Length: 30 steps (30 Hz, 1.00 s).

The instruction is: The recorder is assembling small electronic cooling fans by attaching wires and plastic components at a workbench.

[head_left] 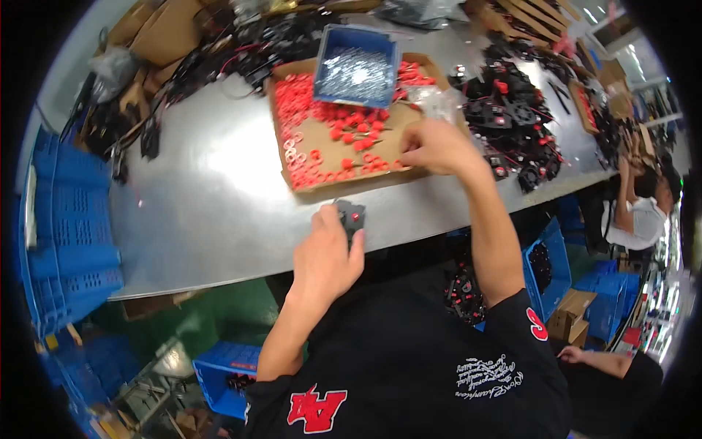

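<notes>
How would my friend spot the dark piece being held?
Find the shiny metal table, then its cardboard tray. Just below the tray, the left hand holds the dark piece. Unlike the dark parts heaped to the right, it's alone, with a red spot.

Own hands: two, one left hand and one right hand
Dark grey part in the left hand: one
Metal table: one
Shallow cardboard tray: one
Blue bin over the tray: one
Shiny bits in it: too many to count
Small red pieces: likewise uncountable
Co-workers at right: at least two
</notes>
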Each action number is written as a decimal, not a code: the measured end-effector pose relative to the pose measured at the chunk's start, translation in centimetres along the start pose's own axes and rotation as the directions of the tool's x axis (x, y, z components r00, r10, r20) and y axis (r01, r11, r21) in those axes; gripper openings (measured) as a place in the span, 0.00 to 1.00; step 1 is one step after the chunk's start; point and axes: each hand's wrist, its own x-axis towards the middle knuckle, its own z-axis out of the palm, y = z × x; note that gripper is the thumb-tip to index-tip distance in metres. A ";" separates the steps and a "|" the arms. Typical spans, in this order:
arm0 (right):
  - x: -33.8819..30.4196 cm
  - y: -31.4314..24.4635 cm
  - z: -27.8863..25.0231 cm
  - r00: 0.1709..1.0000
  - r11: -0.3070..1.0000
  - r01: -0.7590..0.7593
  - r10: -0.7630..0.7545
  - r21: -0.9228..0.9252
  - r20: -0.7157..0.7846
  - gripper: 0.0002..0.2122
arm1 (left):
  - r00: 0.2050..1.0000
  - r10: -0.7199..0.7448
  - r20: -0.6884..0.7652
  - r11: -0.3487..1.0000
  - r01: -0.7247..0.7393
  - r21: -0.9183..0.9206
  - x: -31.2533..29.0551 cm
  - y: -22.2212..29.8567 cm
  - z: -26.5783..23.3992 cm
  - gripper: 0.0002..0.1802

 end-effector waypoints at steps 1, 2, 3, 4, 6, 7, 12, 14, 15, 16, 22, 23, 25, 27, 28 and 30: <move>0.4 0.1 0.2 0.999 0.995 0.018 -0.013 -0.096 0.044 0.09 | 1.000 0.017 0.001 1.000 -0.017 -0.014 0.1 0.3 -0.1 0.28; 0.6 0.0 0.5 0.999 0.990 -0.020 0.026 -0.136 0.042 0.08 | 0.998 -0.030 0.051 0.998 0.033 -0.060 0.3 0.9 -0.3 0.27; 1.5 0.8 2.1 0.993 0.985 0.081 -0.093 -0.149 -0.076 0.07 | 0.999 -0.003 0.053 0.999 0.005 -0.042 0.1 0.7 -0.3 0.28; 2.2 -0.3 2.4 0.990 0.982 0.111 -0.123 -0.151 -0.071 0.08 | 0.997 -0.056 0.056 0.997 0.059 -0.046 -0.1 0.7 -0.3 0.28; 3.4 -0.4 4.0 0.987 0.977 0.119 -0.135 -0.179 -0.081 0.09 | 0.999 -0.049 -0.001 0.999 0.049 0.004 -0.8 0.9 -0.4 0.29; 3.5 -1.0 3.5 0.989 0.982 0.121 -0.131 -0.147 -0.064 0.08 | 0.996 -0.086 0.006 0.996 0.086 -0.006 -0.9 0.9 -0.6 0.28; 0.1 -0.6 2.4 0.917 0.965 0.219 -0.153 0.143 -0.369 0.08 | 0.998 -0.057 0.019 0.998 0.057 -0.015 -0.4 0.5 0.0 0.27; -1.6 -1.4 1.9 0.929 0.933 0.238 -0.138 0.268 -0.344 0.10 | 0.999 -0.048 0.016 0.999 0.048 0.003 -0.3 0.3 -0.1 0.28; -2.3 -1.8 1.9 0.931 0.933 0.238 -0.139 0.271 -0.338 0.10 | 0.998 -0.054 0.019 0.999 0.054 0.003 -0.3 0.4 -0.3 0.28; -2.8 -2.3 2.2 0.940 0.901 0.230 -0.108 0.367 -0.323 0.10 | 0.995 -0.098 0.034 0.995 0.097 0.008 -0.3 0.7 -0.7 0.28; -7.4 -5.1 4.2 0.962 0.486 0.223 0.031 0.845 -0.272 0.09 | 0.999 -0.021 0.038 1.000 0.021 0.009 -0.2 0.3 -0.9 0.29; -8.3 -5.6 4.6 0.972 0.509 0.159 0.069 0.846 -0.225 0.09 | 0.997 -0.042 0.065 0.999 0.042 -0.002 -0.1 0.6 -0.8 0.29; -8.8 -5.7 5.8 0.972 0.626 0.153 0.043 0.765 -0.229 0.09 | 0.997 -0.031 0.066 0.999 0.033 -0.027 0.5 0.4 -0.3 0.29; -8.8 -6.3 7.5 0.964 0.687 0.220 -0.043 0.692 -0.264 0.09 | 0.999 -0.032 0.037 0.999 0.033 -0.018 -0.2 0.1 0.1 0.28; -8.2 -6.5 8.1 0.965 0.676 0.228 -0.061 0.701 -0.255 0.09 | 0.998 -0.054 0.029 0.999 0.054 -0.008 -0.3 -0.2 0.1 0.28; -7.7 -6.6 9.1 0.936 0.688 0.346 -0.209 0.637 -0.282 0.09 | 0.997 -0.057 0.042 0.998 0.058 -0.021 -0.5 -0.3 0.1 0.28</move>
